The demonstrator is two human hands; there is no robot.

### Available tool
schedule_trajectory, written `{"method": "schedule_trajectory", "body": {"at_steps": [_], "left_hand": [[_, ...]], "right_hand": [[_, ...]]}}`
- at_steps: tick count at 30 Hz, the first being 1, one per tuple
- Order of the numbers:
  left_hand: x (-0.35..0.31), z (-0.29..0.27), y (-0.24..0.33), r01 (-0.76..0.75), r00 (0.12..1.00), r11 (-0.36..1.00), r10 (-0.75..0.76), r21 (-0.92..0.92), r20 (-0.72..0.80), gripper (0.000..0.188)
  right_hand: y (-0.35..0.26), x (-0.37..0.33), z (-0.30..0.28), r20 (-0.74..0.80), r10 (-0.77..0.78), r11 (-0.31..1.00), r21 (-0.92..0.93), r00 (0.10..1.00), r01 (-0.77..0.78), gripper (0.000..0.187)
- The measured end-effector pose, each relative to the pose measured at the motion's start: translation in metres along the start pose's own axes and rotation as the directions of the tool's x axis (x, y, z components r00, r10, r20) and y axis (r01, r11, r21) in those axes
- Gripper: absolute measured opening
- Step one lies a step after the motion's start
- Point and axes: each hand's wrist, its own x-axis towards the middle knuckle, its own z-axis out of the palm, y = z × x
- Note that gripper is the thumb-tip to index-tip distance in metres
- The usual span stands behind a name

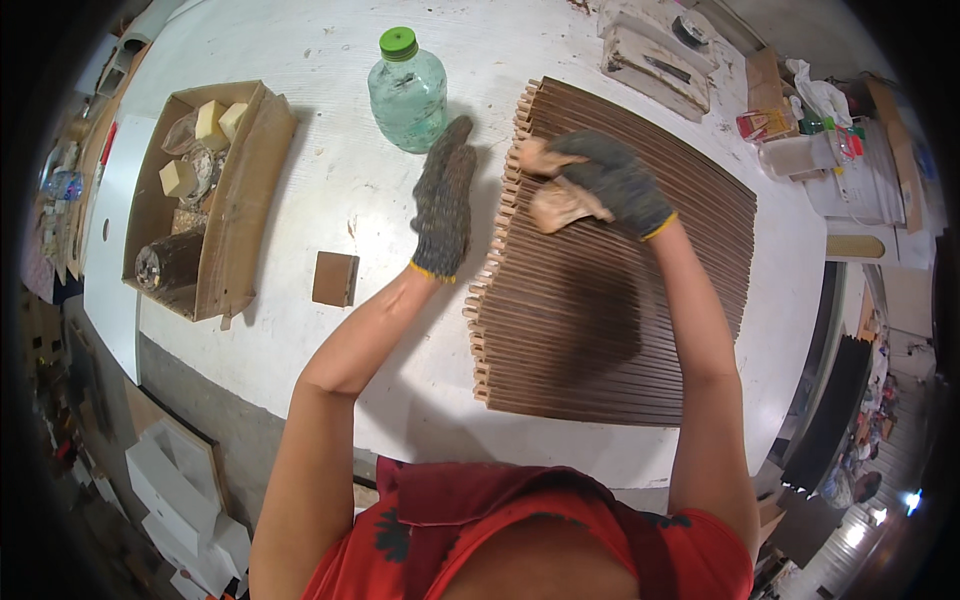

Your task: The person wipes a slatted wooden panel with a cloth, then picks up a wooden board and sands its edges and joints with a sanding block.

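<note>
A row of dark brown wooden slats [590,330], packed side by side with notched pale ends along the left, lies on the white table [370,350]. Over its upper left part, my right hand [618,182], in a dark grey knitted glove with a yellow cuff, grips a crumpled tan cloth [565,207] that rests against the slats. Left of their notched ends is my left hand [441,200], gloved alike and empty, with straight fingers pointing away from me. Just beyond its fingertips stands a clear bottle [409,105] with a green cap and pale greenish contents.
On the left sits a cardboard box [235,220] with yellowish blocks and a dark roll. A small brown block [334,278] lies nearer me. At the far right are a worn pale slab [655,75] carrying a knife and a white container [795,155].
</note>
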Motion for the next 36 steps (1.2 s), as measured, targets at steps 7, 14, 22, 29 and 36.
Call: {"method": "schedule_trajectory", "body": {"at_steps": [7, 14, 22, 29, 36], "left_hand": [[0.09, 0.041, -0.069, 0.051, 0.993, 0.998, -0.053, 0.023, 0.106, 0.046], [0.128, 0.065, -0.108, 0.205, 0.949, 0.97, -0.164, -0.132, 0.269, 0.038], [0.132, 0.062, -0.115, 0.068, 0.95, 0.995, -0.088, 0.074, 0.3, 0.036], [0.128, 0.065, -0.115, -0.043, 0.965, 0.993, 0.014, 0.106, 0.264, 0.036], [0.137, 0.058, -0.123, 0.023, 0.947, 0.999, -0.006, -0.049, 0.32, 0.043]], "right_hand": [[0.073, -0.012, -0.047, -0.454, 0.232, 0.837, -0.358, 0.86, -0.415, 0.037], [0.033, 0.039, 0.02, -0.296, -0.152, 0.817, -0.574, 0.943, -0.048, 0.023], [0.054, -0.018, -0.04, -0.328, 0.117, 0.788, -0.544, 0.937, -0.289, 0.029], [0.055, -0.007, -0.014, -0.441, -0.001, 0.777, -0.566, 0.898, -0.276, 0.018], [0.067, 0.058, 0.035, -0.306, -0.105, 0.686, -0.711, 0.946, -0.154, 0.033]]}}
